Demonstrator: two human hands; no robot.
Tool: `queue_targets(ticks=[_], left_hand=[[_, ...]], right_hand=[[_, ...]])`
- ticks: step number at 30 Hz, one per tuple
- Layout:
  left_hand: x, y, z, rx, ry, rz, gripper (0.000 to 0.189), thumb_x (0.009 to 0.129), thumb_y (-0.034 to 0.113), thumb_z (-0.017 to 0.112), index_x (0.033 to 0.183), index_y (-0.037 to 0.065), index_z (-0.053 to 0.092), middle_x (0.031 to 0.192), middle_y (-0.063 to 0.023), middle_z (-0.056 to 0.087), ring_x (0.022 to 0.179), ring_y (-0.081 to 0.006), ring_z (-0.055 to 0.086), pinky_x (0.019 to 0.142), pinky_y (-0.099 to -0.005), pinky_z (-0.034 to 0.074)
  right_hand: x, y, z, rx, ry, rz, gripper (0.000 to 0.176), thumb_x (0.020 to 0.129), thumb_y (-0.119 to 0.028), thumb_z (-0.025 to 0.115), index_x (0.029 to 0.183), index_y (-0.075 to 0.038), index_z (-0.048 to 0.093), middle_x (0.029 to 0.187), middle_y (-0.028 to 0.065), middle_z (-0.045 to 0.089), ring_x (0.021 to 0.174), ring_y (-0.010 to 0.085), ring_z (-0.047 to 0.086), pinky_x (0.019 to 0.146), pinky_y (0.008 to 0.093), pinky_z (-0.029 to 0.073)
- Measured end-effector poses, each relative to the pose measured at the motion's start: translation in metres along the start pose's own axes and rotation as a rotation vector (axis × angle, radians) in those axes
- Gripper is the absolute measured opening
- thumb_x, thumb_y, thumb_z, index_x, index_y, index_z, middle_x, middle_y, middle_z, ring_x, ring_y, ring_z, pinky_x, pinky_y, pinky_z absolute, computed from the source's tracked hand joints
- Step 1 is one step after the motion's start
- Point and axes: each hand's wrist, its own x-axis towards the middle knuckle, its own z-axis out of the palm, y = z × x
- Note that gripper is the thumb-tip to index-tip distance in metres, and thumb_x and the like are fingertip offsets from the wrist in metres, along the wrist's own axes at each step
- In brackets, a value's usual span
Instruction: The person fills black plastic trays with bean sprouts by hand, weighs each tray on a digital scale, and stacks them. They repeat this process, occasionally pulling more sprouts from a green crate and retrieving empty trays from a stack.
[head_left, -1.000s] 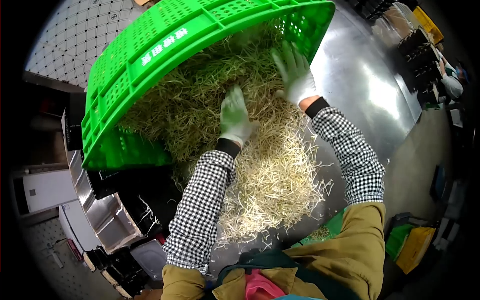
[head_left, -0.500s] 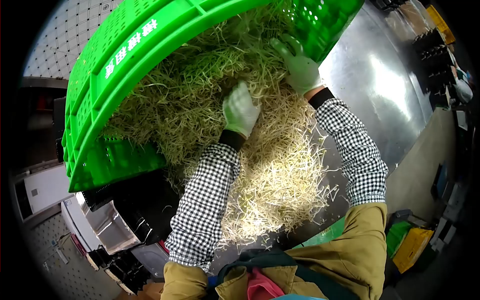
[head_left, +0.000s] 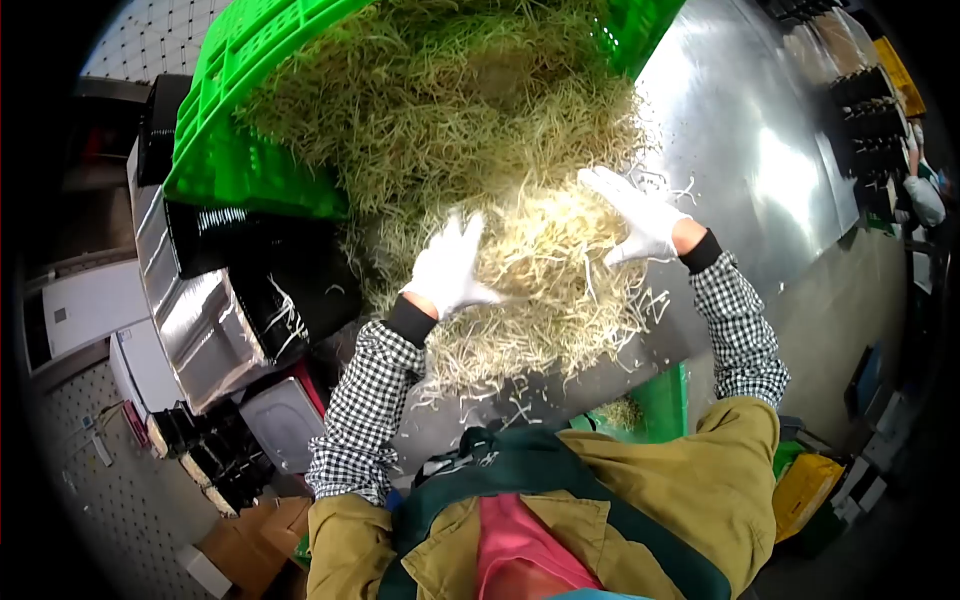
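Observation:
A big heap of bean sprouts spills from a tipped green plastic crate onto a metal table. My left hand, in a white glove, rests against the left side of a loose pile of sprouts, its fingers spread. On the pile's right side is my right hand, also gloved in white, with thumb and fingers wide apart. Between the two hands lies a brightly lit mound of bean sprouts. Neither hand is closed round any sprouts that I can see.
Shiny metal tabletop stretches to the right. Left of the heap stands a black container beside a foil-lined box. A green bin with some sprouts sits below the table's near edge. Another person is at the far right.
Both hands have come back out of the crate toward my body, and their fingers are now spread around nearer sprouts. The view has shifted, so the crate appears higher up.

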Motion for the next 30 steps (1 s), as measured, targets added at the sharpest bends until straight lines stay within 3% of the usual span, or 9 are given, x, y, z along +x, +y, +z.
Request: queue_targets(ticks=[2, 5, 9, 12, 16, 19, 22, 24, 30], left_hand=[[-0.023, -0.022, 0.031, 0.079, -0.214, -0.181, 0.134, 0.052, 0.061, 0.088, 0.152, 0.003, 0.019, 0.149, -0.0377, 0.026, 0.127, -0.0457, 0.047, 0.098, -0.0510, 0.048], [-0.034, -0.024, 0.066, -0.118, -0.019, -0.170, 0.140, 0.052, 0.062, 0.087, 0.155, 0.004, 0.013, 0.150, -0.0410, 0.020, 0.137, -0.0502, 0.034, 0.111, -0.0488, 0.036], [-0.015, 0.009, 0.084, -0.204, -0.097, -0.234, 0.144, 0.054, 0.071, 0.081, 0.157, 0.008, 0.002, 0.163, -0.0203, 0.007, 0.149, -0.0398, 0.012, 0.116, -0.0643, 0.011], [-0.033, 0.026, 0.090, -0.097, -0.084, -0.218, 0.138, 0.060, 0.057, 0.086, 0.156, 0.004, 0.002, 0.161, -0.0200, 0.016, 0.148, -0.0345, 0.019, 0.117, -0.0600, 0.017], [-0.038, 0.029, 0.099, -0.207, -0.086, -0.306, 0.105, 0.071, 0.031, 0.083, 0.152, 0.002, 0.023, 0.132, -0.0222, 0.056, 0.114, -0.0301, 0.059, 0.096, -0.0387, 0.047], [-0.038, 0.029, 0.098, -0.302, -0.025, -0.306, 0.087, 0.076, 0.023, 0.076, 0.149, 0.003, 0.033, 0.128, -0.0235, 0.059, 0.112, -0.0296, 0.061, 0.095, -0.0338, 0.049], [-0.059, -0.003, 0.111, -0.431, 0.381, -0.010, 0.075, 0.081, 0.020, 0.070, 0.147, 0.004, 0.037, 0.132, -0.0223, 0.057, 0.117, -0.0266, 0.060, 0.101, -0.0311, 0.047], [-0.070, -0.008, 0.112, -1.490, 0.275, -0.107, 0.073, 0.085, 0.007, 0.066, 0.149, 0.002, 0.032, 0.140, -0.0170, 0.053, 0.125, -0.0212, 0.056, 0.103, -0.0321, 0.046], [-0.027, 0.023, 0.117, -1.943, 0.202, -0.407, 0.086, 0.084, 0.005, 0.069, 0.153, 0.003, 0.017, 0.136, -0.0140, 0.055, 0.108, -0.0166, 0.060, 0.091, -0.0315, 0.052]], right_hand=[[-0.011, 0.023, 0.015, 0.012, -0.074, 0.104, 0.114, 0.068, -0.037, 0.085, 0.156, -0.014, 0.017, 0.159, 0.0204, 0.022, 0.147, 0.0355, 0.022, 0.120, 0.0445, 0.021], [0.000, 0.027, 0.035, 0.001, 0.015, 0.187, 0.115, 0.070, -0.056, 0.079, 0.155, -0.008, 0.020, 0.158, 0.0234, 0.022, 0.147, 0.0368, 0.022, 0.121, 0.0457, 0.018], [0.035, 0.024, 0.078, -0.160, 0.034, 0.237, 0.119, 0.067, -0.066, 0.075, 0.154, -0.005, 0.021, 0.158, 0.0242, 0.022, 0.146, 0.0376, 0.023, 0.120, 0.0470, 0.021], [0.015, -0.023, 0.094, -0.200, -0.029, 0.141, 0.118, 0.063, -0.063, 0.079, 0.154, -0.012, 0.025, 0.156, 0.0206, 0.029, 0.143, 0.0364, 0.029, 0.118, 0.0536, 0.022], [-0.018, -0.047, 0.118, -0.349, 0.159, 0.089, 0.105, 0.063, -0.037, 0.083, 0.151, -0.016, 0.030, 0.147, 0.0186, 0.041, 0.132, 0.0343, 0.044, 0.109, 0.0495, 0.036], [-0.004, -0.042, 0.115, -0.137, 0.134, 0.299, 0.088, 0.071, -0.025, 0.075, 0.149, -0.021, 0.035, 0.136, 0.0178, 0.051, 0.121, 0.0347, 0.054, 0.102, 0.0400, 0.046], [-0.010, -0.029, 0.104, 0.080, 0.204, 0.290, 0.084, 0.071, -0.026, 0.076, 0.145, -0.014, 0.038, 0.133, 0.0189, 0.054, 0.121, 0.0360, 0.053, 0.105, 0.0427, 0.043], [-0.016, -0.014, 0.093, 0.281, 0.227, 0.217, 0.087, 0.075, -0.036, 0.078, 0.147, -0.008, 0.037, 0.141, 0.0202, 0.049, 0.132, 0.0358, 0.045, 0.112, 0.0417, 0.035], [0.016, -0.001, 0.127, 0.099, 0.350, 0.432, 0.098, 0.081, -0.061, 0.067, 0.149, -0.001, 0.032, 0.152, 0.0217, 0.037, 0.141, 0.0355, 0.034, 0.118, 0.0444, 0.025]])
